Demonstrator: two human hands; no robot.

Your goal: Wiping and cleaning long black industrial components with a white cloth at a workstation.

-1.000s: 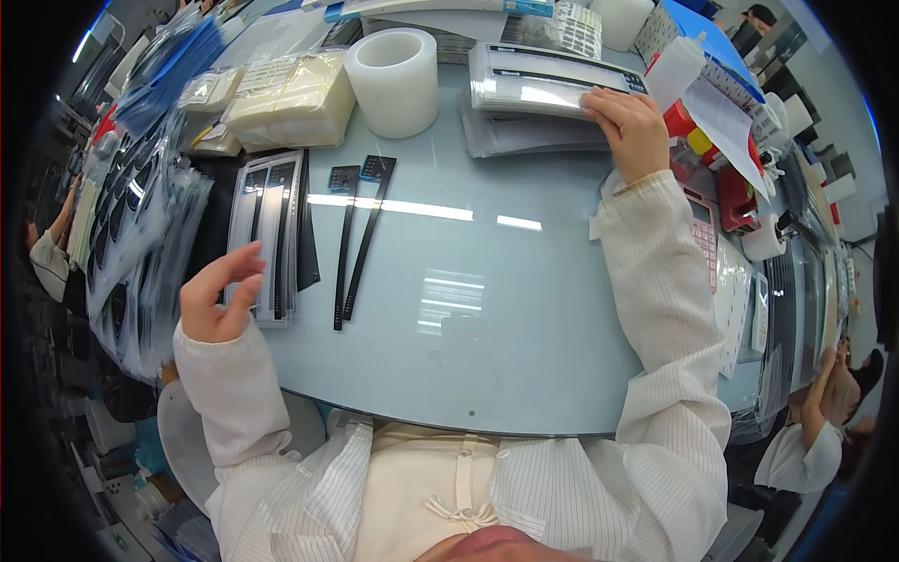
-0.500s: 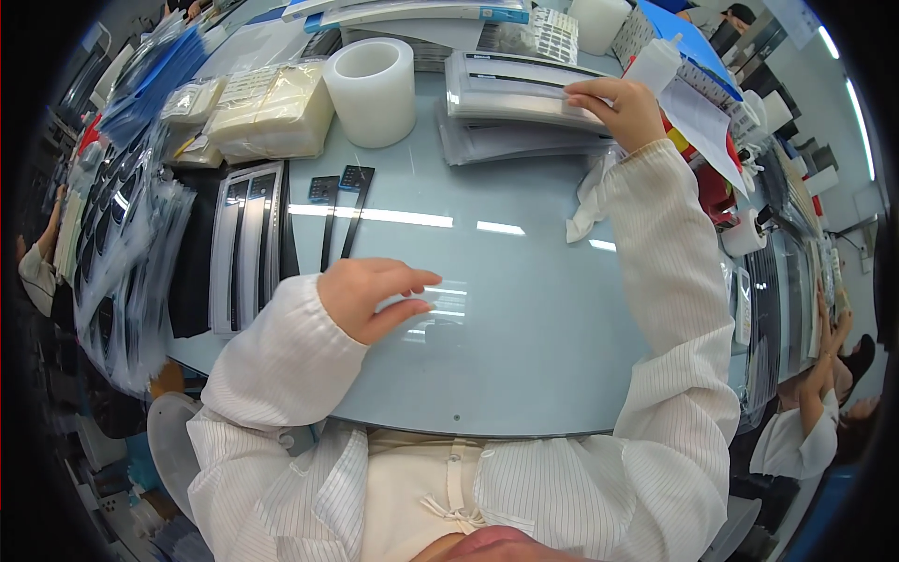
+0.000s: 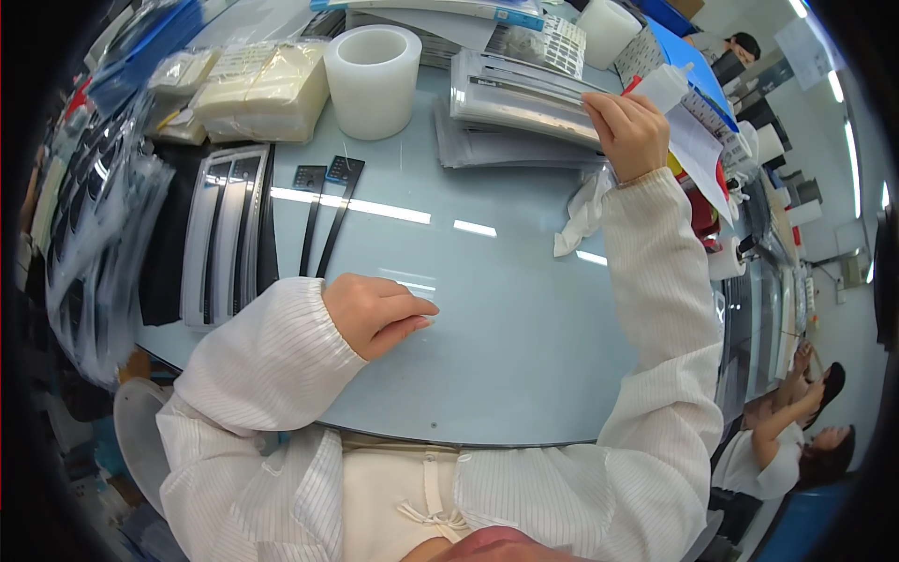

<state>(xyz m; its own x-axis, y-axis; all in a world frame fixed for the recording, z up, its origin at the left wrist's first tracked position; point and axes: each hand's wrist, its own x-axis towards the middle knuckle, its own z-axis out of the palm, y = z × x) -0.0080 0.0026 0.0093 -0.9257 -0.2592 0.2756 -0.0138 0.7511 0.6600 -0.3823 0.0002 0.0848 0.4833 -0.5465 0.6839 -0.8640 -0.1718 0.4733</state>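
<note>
Two strips bear print; before them, my left hand pinches narrow; rightward, right hand touches packets, grip unclear.

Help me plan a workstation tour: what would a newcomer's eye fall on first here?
Probably the upright translucent white roll, standing toward the back of the glossy table, left of centre. Next, the two narrow black strips lying side by side in front of it, slightly to the left. Then the right hand, at the right end of the stack of clear plastic sleeves.
</note>
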